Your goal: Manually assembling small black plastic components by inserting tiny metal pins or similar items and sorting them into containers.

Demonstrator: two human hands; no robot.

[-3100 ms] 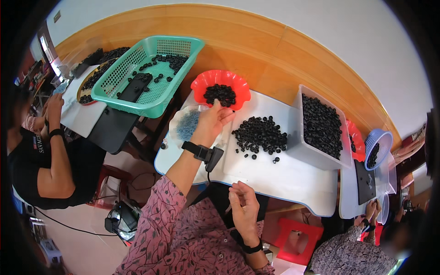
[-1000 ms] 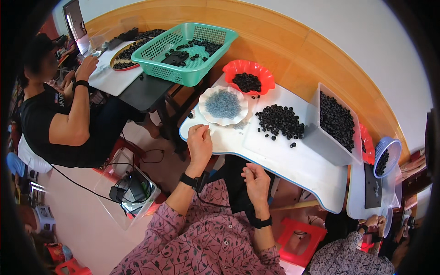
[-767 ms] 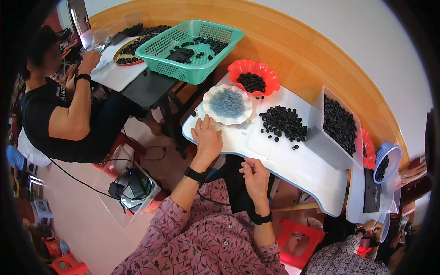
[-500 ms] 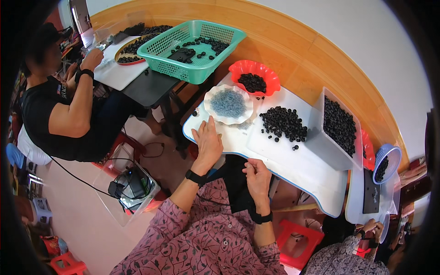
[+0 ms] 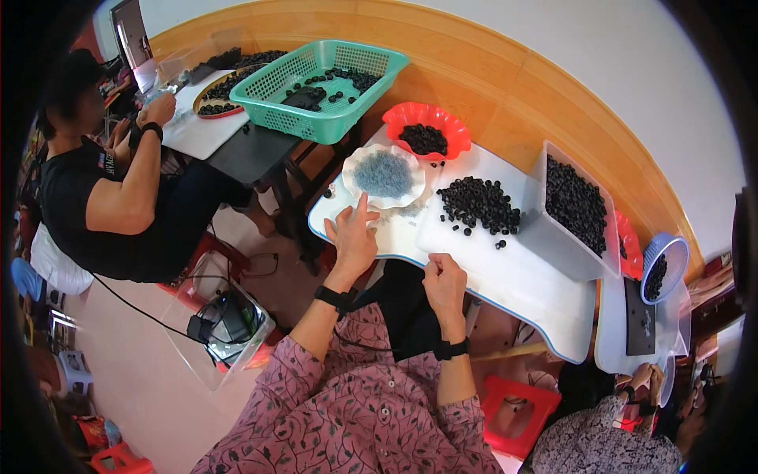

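Two hands: we see both at the near edge of the white tabletop (image 5: 505, 276).
Left hand (image 5: 352, 237): flat on the tabletop, fingers spread, holding nothing; index points up at the white dish (image 5: 384, 175).
Dish: just beyond the left fingertips, holding small grey parts.
Right hand (image 5: 444, 284): fingers curled shut; contents, we cannot tell.
Black rings (image 5: 478, 205): piled right of the dish, beyond the right hand.

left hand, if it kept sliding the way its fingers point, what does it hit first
The left hand rests on the white table, index finger pointing up and away. Straight on, it would most likely first meet the near rim of the white scalloped dish of grey bits; the gap looks small.
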